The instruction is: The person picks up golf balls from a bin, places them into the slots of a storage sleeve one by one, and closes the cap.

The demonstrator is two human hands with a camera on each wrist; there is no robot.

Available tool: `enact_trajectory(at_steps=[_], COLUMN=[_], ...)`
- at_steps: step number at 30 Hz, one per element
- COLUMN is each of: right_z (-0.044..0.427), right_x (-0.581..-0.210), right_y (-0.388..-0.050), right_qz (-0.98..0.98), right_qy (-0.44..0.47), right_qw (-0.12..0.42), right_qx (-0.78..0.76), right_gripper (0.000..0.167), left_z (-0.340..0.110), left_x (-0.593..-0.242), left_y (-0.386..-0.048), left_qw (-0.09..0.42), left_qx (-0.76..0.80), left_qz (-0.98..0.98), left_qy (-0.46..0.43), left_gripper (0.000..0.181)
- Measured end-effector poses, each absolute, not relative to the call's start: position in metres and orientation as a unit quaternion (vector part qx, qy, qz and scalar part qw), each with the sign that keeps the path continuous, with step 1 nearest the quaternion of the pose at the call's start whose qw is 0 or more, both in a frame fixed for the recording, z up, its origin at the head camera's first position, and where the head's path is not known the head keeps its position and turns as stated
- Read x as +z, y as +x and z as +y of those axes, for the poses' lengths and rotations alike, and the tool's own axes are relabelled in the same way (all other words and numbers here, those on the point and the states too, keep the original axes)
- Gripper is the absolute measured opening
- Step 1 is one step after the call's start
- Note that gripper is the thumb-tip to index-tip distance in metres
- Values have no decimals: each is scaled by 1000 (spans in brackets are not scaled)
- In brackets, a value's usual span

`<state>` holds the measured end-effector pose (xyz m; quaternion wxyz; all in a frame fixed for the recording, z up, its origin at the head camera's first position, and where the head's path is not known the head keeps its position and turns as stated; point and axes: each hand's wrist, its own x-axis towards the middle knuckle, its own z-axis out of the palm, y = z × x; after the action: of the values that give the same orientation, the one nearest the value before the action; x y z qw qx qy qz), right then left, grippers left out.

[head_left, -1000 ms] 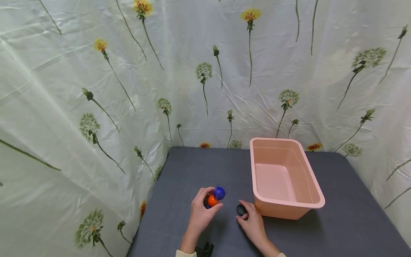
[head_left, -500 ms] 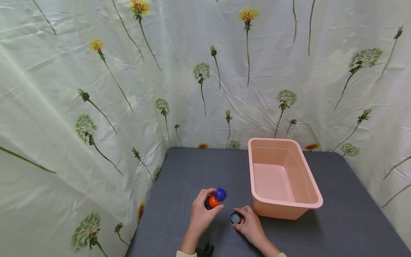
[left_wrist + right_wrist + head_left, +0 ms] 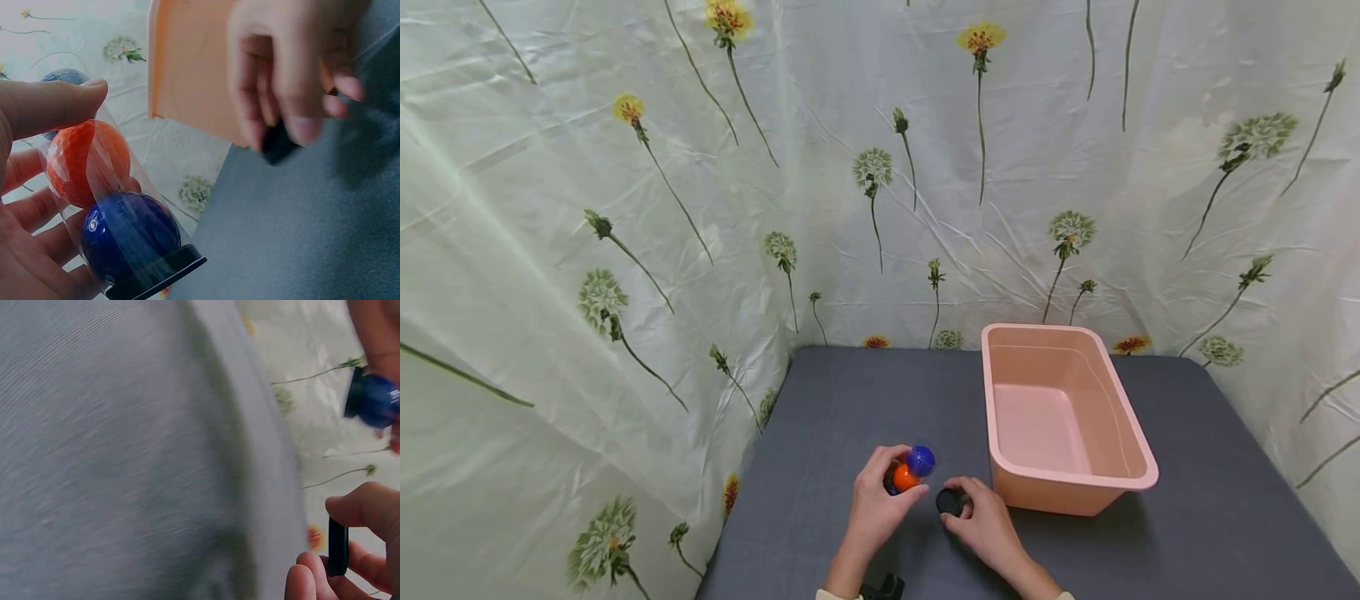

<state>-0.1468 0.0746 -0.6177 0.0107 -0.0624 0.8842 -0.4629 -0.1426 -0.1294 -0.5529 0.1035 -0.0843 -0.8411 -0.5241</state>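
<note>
In the head view my left hand (image 3: 874, 508) grips a clear plastic tube (image 3: 119, 187) with golf balls inside. Through its wall, the left wrist view shows an orange golf ball (image 3: 87, 162) between a blue golf ball (image 3: 128, 231) and another dark blue one (image 3: 65, 77) partly hidden by the thumb. A black cap (image 3: 159, 272) closes the tube's lower end; the other end looks uncovered. To the right of the tube, my right hand (image 3: 988, 525) pinches a round black lid (image 3: 338, 547) between thumb and fingers, apart from the tube.
A pink plastic bin (image 3: 1048, 417) stands right of my hands on the dark grey table (image 3: 880, 392). A black object (image 3: 887, 587) is near my left forearm. Floral cloth (image 3: 865, 208) hangs behind and along the left side.
My right hand has moved slightly left, turning the lid so its pale inner face showed briefly and now its dark side shows. The left hand with the tube has shifted slightly right and down.
</note>
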Motion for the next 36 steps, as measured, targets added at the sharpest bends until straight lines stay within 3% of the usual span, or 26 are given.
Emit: enact_trajectory(at_steps=[13, 25, 36], right_z=[66, 63, 77], right_x=[-564, -531, -516], right_y=[-139, -133, -131], right_qz=[848, 818, 782], right_qy=[-50, -39, -68], right_qw=[-72, -97, -18], right_qx=[-523, -566, -620], right_gripper=[45, 51, 54], left_z=[-130, -132, -131], left_x=[-556, -556, -555], left_y=[-141, -138, -138], left_qw=[111, 101, 87], left_qx=[-510, -504, -510], left_qz=[-846, -849, -844], left_qy=[-108, -124, -140], left_gripper=[54, 52, 53])
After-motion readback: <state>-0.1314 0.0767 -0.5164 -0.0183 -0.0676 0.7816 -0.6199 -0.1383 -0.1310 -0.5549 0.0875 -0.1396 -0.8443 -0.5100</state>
